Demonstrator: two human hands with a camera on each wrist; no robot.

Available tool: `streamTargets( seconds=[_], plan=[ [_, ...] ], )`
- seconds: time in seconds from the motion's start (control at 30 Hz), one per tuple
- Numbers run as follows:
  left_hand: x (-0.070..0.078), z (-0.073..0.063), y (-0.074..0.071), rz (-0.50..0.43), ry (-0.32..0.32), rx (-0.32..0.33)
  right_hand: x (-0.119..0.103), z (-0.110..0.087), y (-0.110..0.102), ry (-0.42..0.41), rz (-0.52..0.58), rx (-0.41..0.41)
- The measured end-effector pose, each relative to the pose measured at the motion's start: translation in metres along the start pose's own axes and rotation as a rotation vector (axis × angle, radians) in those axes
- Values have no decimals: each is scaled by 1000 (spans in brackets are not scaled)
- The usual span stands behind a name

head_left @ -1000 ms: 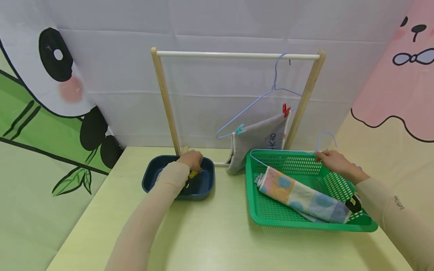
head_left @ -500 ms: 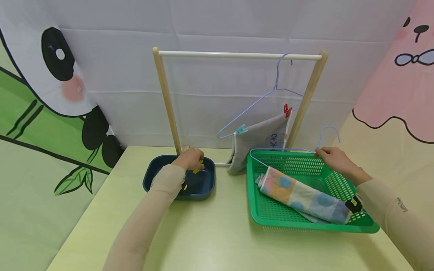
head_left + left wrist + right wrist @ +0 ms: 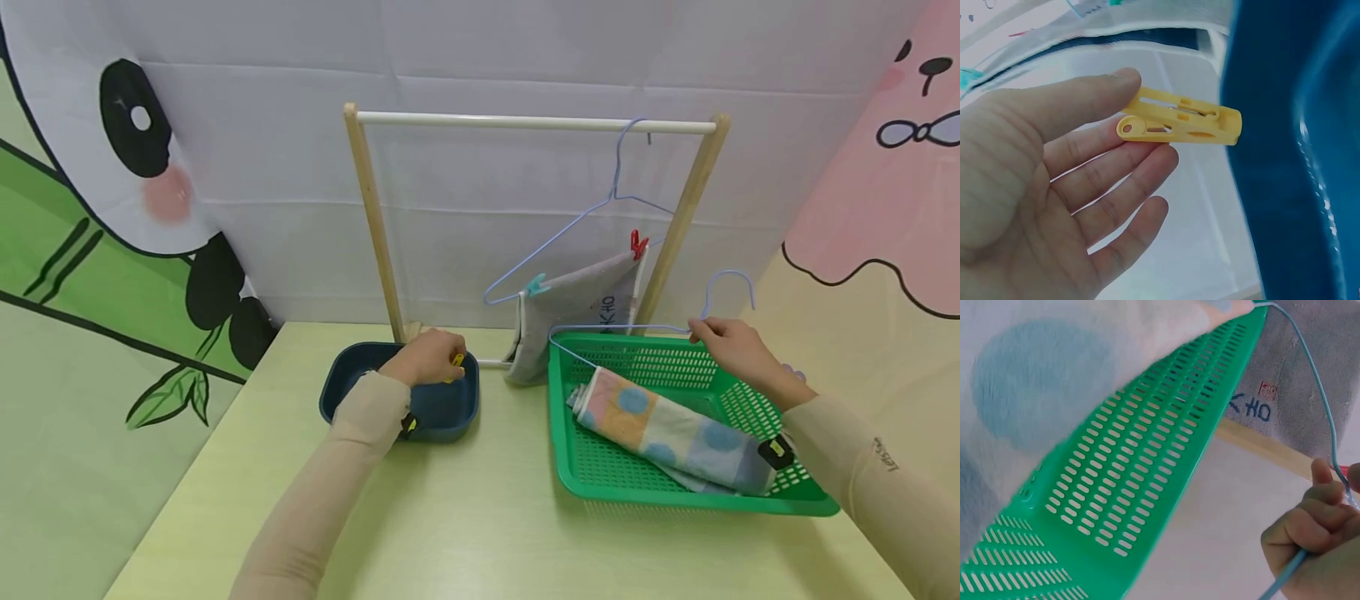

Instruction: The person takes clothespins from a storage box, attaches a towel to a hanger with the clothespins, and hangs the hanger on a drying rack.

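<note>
My left hand [image 3: 427,357] is over the dark blue basin [image 3: 444,410], pinching a yellow clothespin [image 3: 1179,120] between thumb and fingers. In the left wrist view its other fingers are spread below the pin. On the right, my right hand [image 3: 738,354] grips a light blue wire hanger [image 3: 622,327] near the base of its hook. A folded pastel towel [image 3: 667,429] with blue dots hangs over the hanger's lower bar and lies slanted in the green basket [image 3: 697,502]. The right wrist view shows the hanger's wire passing through curled fingers.
Behind stands a wooden rack with a white top bar [image 3: 487,121]. From it hangs another blue hanger [image 3: 551,237] with a grey towel [image 3: 573,321], held by a teal clothespin [image 3: 536,285] and a red clothespin [image 3: 638,244]. A printed cloth backdrop [image 3: 487,42] encloses the table.
My left hand has risen slightly and shifted right within the basin, bringing the yellow clothespin up into view. My right hand has raised the hanger a little; the towel stays in the basket.
</note>
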State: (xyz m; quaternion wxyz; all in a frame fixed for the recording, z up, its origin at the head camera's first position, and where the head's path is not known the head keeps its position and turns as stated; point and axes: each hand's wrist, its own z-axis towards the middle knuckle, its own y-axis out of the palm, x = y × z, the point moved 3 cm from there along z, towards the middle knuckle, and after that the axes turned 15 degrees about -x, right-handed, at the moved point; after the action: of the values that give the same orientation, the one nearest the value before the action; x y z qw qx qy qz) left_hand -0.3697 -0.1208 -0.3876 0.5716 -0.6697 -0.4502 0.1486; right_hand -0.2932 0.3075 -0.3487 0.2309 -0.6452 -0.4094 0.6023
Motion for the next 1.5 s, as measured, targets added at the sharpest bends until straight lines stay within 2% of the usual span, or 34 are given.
streamTargets(
  seconds=[0.17,0.73,1.0,1.27,1.5],
  plan=[
    [11,-5,0,-37,42,11,-4,-1,-2,-12,-24,49],
    [38,-15,-4,-23,136,49,-27,-17,-17,-52,-119,213],
    [54,-22,-6,-32,218,90,-40,-25,-22,-84,-137,249],
    [69,-21,-8,-27,279,150,-53,-31,-23,-120,-157,271],
    [78,-20,-8,-70,301,176,-63,-32,-25,-149,-171,284]
  ],
)
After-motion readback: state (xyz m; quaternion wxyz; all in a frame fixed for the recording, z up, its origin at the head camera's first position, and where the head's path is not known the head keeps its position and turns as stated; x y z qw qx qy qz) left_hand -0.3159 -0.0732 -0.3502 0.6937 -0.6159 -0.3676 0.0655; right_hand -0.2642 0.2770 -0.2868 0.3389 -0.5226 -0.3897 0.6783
